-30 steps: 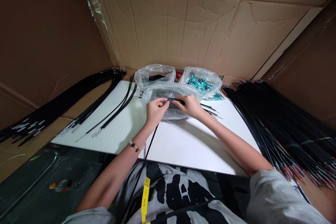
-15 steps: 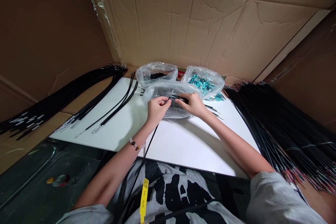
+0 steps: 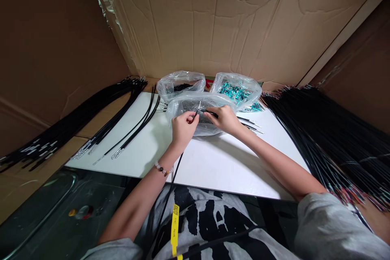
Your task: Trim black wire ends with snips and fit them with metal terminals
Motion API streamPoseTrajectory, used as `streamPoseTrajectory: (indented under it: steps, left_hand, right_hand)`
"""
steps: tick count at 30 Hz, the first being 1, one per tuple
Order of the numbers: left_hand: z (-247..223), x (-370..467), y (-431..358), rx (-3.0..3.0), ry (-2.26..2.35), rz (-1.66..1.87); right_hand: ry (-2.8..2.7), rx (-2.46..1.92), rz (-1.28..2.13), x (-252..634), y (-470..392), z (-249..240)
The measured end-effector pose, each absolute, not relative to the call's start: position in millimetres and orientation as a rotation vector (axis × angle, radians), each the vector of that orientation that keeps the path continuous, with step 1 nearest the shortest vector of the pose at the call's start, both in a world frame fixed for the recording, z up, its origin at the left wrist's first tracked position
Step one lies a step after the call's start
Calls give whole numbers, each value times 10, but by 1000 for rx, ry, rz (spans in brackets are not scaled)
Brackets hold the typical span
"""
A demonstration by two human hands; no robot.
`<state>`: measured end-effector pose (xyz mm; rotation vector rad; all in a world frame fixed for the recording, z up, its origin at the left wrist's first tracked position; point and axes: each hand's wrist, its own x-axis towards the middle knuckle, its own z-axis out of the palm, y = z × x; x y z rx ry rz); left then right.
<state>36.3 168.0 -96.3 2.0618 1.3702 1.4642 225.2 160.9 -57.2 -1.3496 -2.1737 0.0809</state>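
Over a clear plastic bag (image 3: pixel 210 131) of fine dark scraps, my two hands meet almost fingertip to fingertip. My left hand (image 3: pixel 185 127) pinches a black cable (image 3: pixel 177 166) near its end. A thin pale tip of the cable points upward past the fingers. The rest runs down past my wrist to my lap, where a yellow tag (image 3: pixel 174 227) shows. My right hand (image 3: pixel 226 120) is closed around a slim black-handled tool (image 3: pixel 210 112), whose greyish tip touches or nearly touches the cable. Its exact kind is partly hidden by the fingers.
Behind stand a bag of black pieces (image 3: pixel 183 88) and a bag of teal shiny pieces (image 3: pixel 236 91). Black cables with silvery ends (image 3: pixel 122 138) lie left on the white board (image 3: pixel 213 166). A large cable bundle (image 3: pixel 344 138) lies right. Cardboard walls (image 3: pixel 195 28) surround the table.
The tool's tip has shifted slightly at the cable, and the cable's pale end now shows above my left fingers. The view has moved a little; both hands keep their hold.
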Motion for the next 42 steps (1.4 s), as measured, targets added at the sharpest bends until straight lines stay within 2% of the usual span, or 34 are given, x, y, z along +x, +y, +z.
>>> streamPoseTrajectory:
  steps: [42]
  left_hand:
    - [-810,411,1607,1850,1329,1492]
  right_hand:
    - [-2158,-1411,46,2310,1580,-461]
